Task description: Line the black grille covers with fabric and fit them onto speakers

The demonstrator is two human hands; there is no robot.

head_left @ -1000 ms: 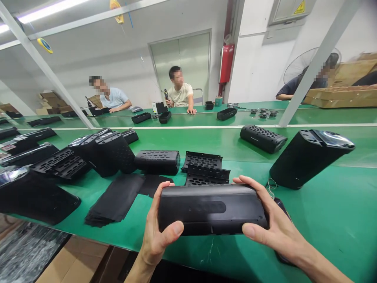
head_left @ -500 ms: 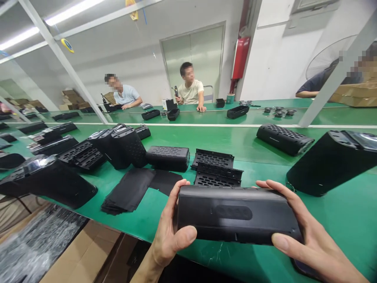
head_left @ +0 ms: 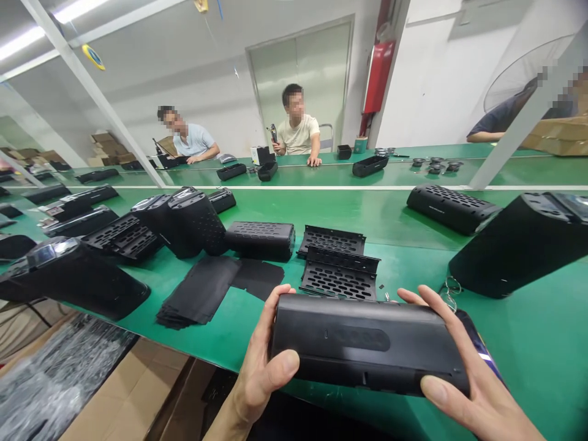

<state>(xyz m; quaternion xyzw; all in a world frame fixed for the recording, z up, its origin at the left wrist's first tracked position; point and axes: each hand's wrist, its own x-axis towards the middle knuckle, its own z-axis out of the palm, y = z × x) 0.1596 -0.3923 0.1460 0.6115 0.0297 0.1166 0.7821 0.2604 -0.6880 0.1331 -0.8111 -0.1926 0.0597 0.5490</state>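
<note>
Between my two hands is a black speaker housing (head_left: 367, 340), raised at the front edge of the green bench, with a button strip on the side facing me. My left hand (head_left: 264, 361) grips its left end, thumb in front and fingers behind. On its right end my right hand (head_left: 473, 361) is closed, the thumb near the lower corner. Just behind the housing lie perforated black grille panels (head_left: 340, 275). A stack of thin black sheets (head_left: 199, 291) rests farther left. Beside my right hand are a phone (head_left: 482, 346), partly covered, and a metal ring (head_left: 451, 291).
More speaker housings stand at the left (head_left: 92, 275) and the right (head_left: 519, 245). One grilled housing (head_left: 261, 239) lies behind the sheets. Across the bench (head_left: 344, 211) sit co-workers (head_left: 298, 131), near loose speaker drivers (head_left: 436, 166). An open cardboard box (head_left: 124, 386) is below left.
The housing has dropped slightly and its right end has tilted lower, both hands still on it. More of the phone and grille panels shows. The view has shifted a little.
</note>
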